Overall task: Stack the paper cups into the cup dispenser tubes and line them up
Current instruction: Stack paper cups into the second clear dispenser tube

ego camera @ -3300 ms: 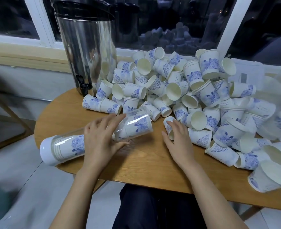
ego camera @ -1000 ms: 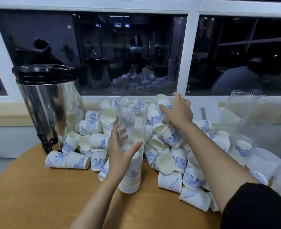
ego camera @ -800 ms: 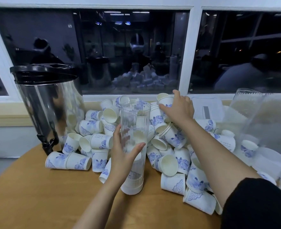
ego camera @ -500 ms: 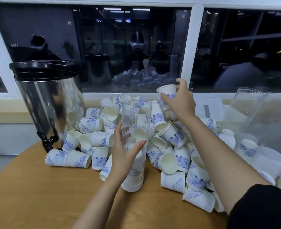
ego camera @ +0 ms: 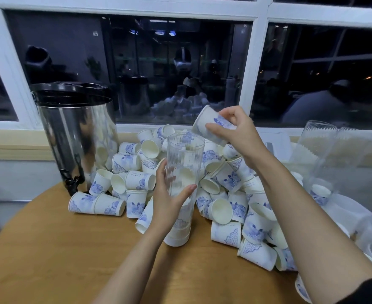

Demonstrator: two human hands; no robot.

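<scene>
1. Head view: the left hand (ego camera: pixel 169 200) grasps the clear dispenser tube (ego camera: pixel 184 163), which stands upright on the wooden desk (ego camera: pixel 71 249).
2. The right hand (ego camera: pixel 240 132) pinches a tilted paper cup (ego camera: pixel 211 126) just above and right of the tube's open mouth.
3. A pile of loose cups (ego camera: pixel 229 178) lies behind and right of the tube, with a steel urn (ego camera: pixel 80 137) at the left.

Left hand (ego camera: pixel 168 202) and right hand (ego camera: pixel 241 133) are bare; a black sleeve (ego camera: pixel 369 291) covers the right upper arm.
</scene>
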